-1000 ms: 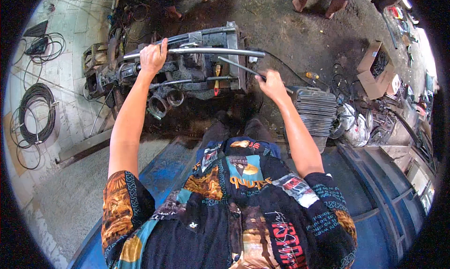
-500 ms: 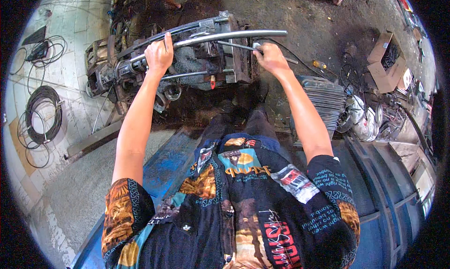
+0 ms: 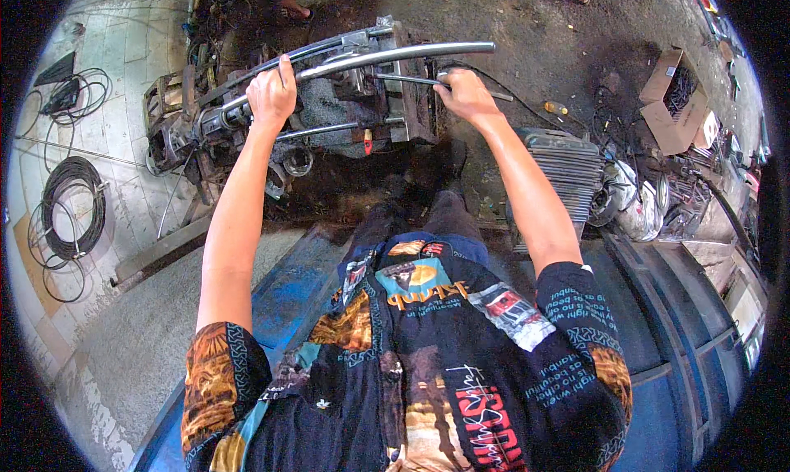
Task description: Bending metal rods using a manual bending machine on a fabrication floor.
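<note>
My left hand point(image 3: 273, 93) is closed round a long shiny metal tube point(image 3: 395, 58), thumb lying along its top. The tube's left end meets a round metal clamp-like part point(image 3: 212, 120) of a greasy machine, and its free end sticks out to the right. My right hand point(image 3: 467, 93) grips a thin metal rod point(image 3: 403, 79) that reaches left into the machine frame point(image 3: 411, 114). Below the tube, a lower steel bar point(image 3: 329, 130) runs across the machine, and a small red-tipped piece point(image 3: 368, 143) hangs near it. Grey filings lie inside the frame.
A coiled black cable point(image 3: 74, 207) lies on pale tiles at the left. To the right are a finned metal block point(image 3: 564, 172), a cardboard box point(image 3: 675, 102) of dark pieces and a white bag point(image 3: 642, 204). Other people's feet point(image 3: 295, 9) show at the far edge.
Both hands, the tube and the machine sit slightly higher and farther left in the picture, as the view has shifted a little. Both grips stay the same.
</note>
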A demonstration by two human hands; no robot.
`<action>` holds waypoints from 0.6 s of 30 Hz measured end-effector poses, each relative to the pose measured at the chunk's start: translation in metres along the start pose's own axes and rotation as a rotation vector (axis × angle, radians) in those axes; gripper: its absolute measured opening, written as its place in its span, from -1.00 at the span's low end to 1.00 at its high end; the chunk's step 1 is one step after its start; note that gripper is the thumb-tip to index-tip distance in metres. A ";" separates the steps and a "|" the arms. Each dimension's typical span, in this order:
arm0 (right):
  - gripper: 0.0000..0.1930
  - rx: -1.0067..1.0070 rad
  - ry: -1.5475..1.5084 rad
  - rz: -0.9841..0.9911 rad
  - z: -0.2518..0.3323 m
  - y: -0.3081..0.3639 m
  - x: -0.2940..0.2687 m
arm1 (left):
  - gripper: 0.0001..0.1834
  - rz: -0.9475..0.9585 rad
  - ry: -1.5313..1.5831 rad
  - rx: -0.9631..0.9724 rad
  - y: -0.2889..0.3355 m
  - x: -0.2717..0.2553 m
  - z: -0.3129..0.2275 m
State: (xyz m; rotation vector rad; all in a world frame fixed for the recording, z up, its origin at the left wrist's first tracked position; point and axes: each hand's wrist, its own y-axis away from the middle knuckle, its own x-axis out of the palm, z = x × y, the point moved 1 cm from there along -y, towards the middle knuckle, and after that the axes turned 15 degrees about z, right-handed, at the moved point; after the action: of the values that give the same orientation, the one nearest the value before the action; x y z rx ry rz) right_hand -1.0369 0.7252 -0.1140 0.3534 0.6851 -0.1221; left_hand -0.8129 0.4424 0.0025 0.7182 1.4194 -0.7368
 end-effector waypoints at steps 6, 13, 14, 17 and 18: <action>-0.73 -0.043 0.018 0.025 0.013 -0.013 -0.003 | -0.37 -0.021 -0.047 -0.007 0.001 -0.004 -0.001; -0.76 -0.088 0.002 0.105 0.055 -0.063 0.007 | -0.45 0.033 0.114 -0.033 0.007 -0.032 -0.021; -0.68 -0.116 0.065 0.092 0.058 -0.073 0.014 | -0.59 0.057 0.296 -0.006 0.010 -0.030 -0.015; -0.59 -0.133 0.108 0.039 0.065 -0.089 0.030 | -0.71 -0.437 0.374 0.010 0.033 -0.026 -0.011; -0.53 -0.122 0.102 0.039 0.066 -0.093 0.034 | -0.77 -0.495 0.455 -0.064 0.049 -0.021 -0.011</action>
State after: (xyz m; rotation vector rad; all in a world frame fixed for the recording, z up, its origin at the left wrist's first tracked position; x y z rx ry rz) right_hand -0.9924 0.6149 -0.1140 0.2571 0.7820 -0.0256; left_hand -0.7800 0.4809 0.0229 0.5011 2.0697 -0.9383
